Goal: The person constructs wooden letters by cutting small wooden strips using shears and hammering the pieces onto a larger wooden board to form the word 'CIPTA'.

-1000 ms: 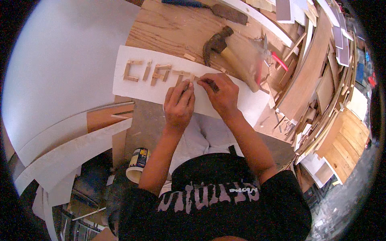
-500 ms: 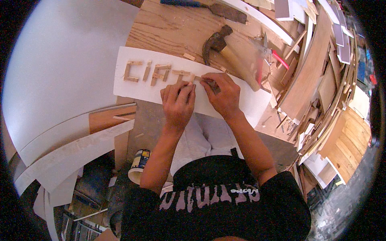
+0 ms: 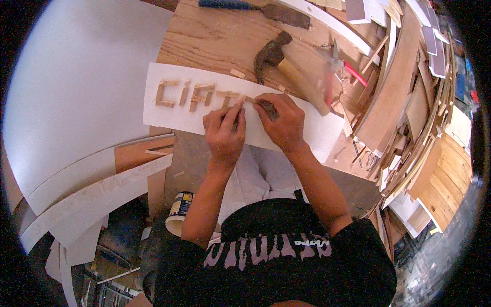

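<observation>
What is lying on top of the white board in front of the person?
On the white board lie small wooden strips arranged in letter-like shapes. Both hands, left hand and right hand, rest on it too, covering whatever lies beneath them.

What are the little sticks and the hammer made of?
The little sticks look like bare wood: pale brown, matte, cut in rough short strips. The hammer seems to have a dark, dull metal head and a tan wooden handle with no shine.

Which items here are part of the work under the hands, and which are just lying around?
In use: white board; small wooden strips; left hand; right hand.
Lying about: hammer; tin can; dark-bladed tool; stacked wood offcuts.
</observation>
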Demonstrator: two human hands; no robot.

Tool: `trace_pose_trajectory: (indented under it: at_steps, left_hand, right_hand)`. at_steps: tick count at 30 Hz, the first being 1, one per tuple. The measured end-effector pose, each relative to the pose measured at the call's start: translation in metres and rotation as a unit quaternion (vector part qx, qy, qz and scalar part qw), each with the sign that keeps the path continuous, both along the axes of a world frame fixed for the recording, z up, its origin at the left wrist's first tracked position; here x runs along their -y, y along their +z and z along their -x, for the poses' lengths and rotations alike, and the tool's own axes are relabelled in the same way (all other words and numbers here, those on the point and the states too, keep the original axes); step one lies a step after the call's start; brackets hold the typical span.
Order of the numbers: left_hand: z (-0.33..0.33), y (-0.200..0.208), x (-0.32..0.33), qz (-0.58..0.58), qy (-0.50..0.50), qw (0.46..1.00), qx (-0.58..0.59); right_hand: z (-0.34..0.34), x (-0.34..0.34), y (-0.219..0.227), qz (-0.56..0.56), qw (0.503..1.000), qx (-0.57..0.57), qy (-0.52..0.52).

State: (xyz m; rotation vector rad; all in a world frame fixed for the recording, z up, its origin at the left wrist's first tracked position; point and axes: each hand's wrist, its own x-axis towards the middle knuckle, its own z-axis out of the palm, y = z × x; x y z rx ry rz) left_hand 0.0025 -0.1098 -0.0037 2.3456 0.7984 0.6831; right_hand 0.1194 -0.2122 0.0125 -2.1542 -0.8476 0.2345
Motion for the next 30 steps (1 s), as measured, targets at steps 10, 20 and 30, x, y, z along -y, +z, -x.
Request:
trace_pose_trajectory:
  at_steps: [10, 20, 30]
  left_hand:
    - [0.005, 0.018, -0.014, -0.008, 0.026, 1.0, 0.005]
    - [0.011, 0.042, -0.018, 0.208, 0.05, 0.977, -0.02]
    - [-0.001, 0.057, 0.003, 0.533, 0.117, 0.838, -0.007]
  right_hand:
    - [0.026, 0.005, 0.008, 0.043, 0.995, -0.074, -0.054]
    - [0.049, 0.009, 0.027, -0.006, 0.985, -0.156, -0.069]
    - [0.052, 0.014, 0.038, -0.061, 0.966, -0.208, -0.138]
